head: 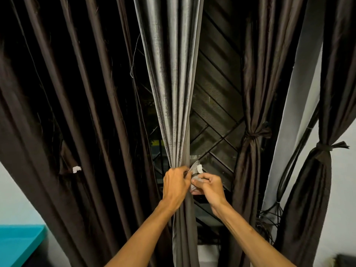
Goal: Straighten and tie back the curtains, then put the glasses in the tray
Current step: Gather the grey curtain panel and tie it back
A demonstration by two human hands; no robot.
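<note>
The light was dim and warm, falling from the camera's side. It laid a soft sheen down the pleats of the grey satin centre curtain (173, 83), while the dark brown pleated curtain (77, 112) at left sank to near black between its folds. The left hand (176, 182) and right hand (209, 185) were evenly lit and sharp. The white tag (199, 168) on the grey fabric tie strip (194, 166) shone brightest. Wide-angle distortion splayed the folds outward towards the edges.

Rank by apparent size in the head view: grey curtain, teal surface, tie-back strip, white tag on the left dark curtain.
1. grey curtain
2. teal surface, cropped by the frame
3. tie-back strip, only partly visible
4. white tag
</note>
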